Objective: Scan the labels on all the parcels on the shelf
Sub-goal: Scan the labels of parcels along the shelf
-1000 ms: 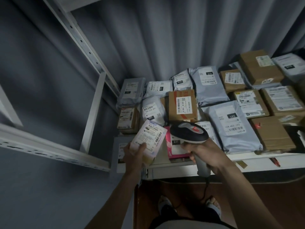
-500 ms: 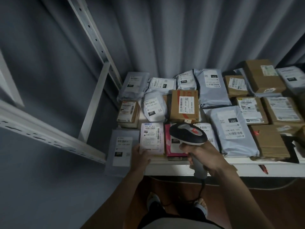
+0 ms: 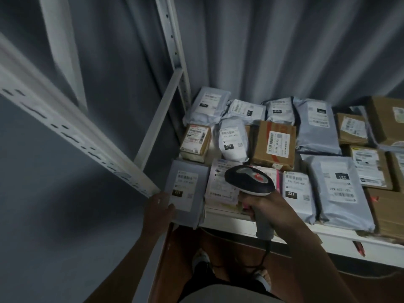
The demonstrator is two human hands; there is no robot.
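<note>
Grey plastic mailer (image 3: 185, 191) is overhanging the shelf's (image 3: 223, 217) front left corner, and the left hand (image 3: 158, 212) is pinching its near edge. The right hand (image 3: 265, 207) is wrapping the scanner (image 3: 249, 181) handle above the neighbouring white parcel (image 3: 220, 182). Next, I'd judge, the scanner needs swinging left onto the mailer's label.

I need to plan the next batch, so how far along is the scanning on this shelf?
Nothing visibly marks a parcel as scanned, so what's done can't be told. In hand: the left hand grips the grey flat parcel at the shelf's front left corner, and the right hand holds the scanner over the neighbouring white parcel. Left: apparently most of the load, like the brown box.
</note>
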